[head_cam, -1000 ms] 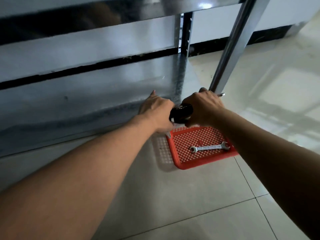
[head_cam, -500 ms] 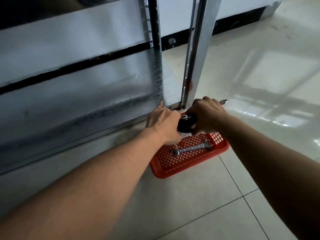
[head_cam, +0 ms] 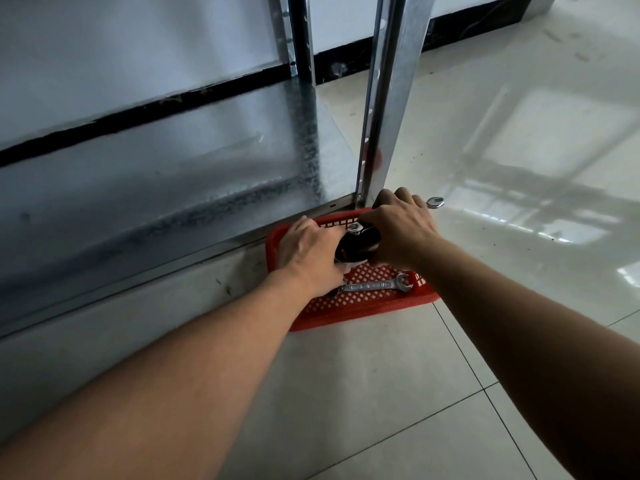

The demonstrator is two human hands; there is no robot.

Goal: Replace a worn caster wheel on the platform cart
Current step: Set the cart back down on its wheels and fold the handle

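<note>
Glossy black caster wheel sits btwn both hands, above a red perforated plastic basket — left hand curls round it, right hand grips a shiny steel wrench. Spare wrench lies flat in basket.

Hands: we count two, a left hand and a right hand.
Wheels: we count one black rounded caster wheel, between the two hands.
Baskets: we count one red perforated plastic basket.
Spanners: we count one silver open-ended steel spanner lying whole in the basket.
Other tools: we count one shiny metal tool, only its rounded end showing past the right hand; we cannot tell its kind.
Uprights: we count two slotted grey steel uprights, the farther one darker.
Decks: we count one flat galvanised metal deck.
</note>
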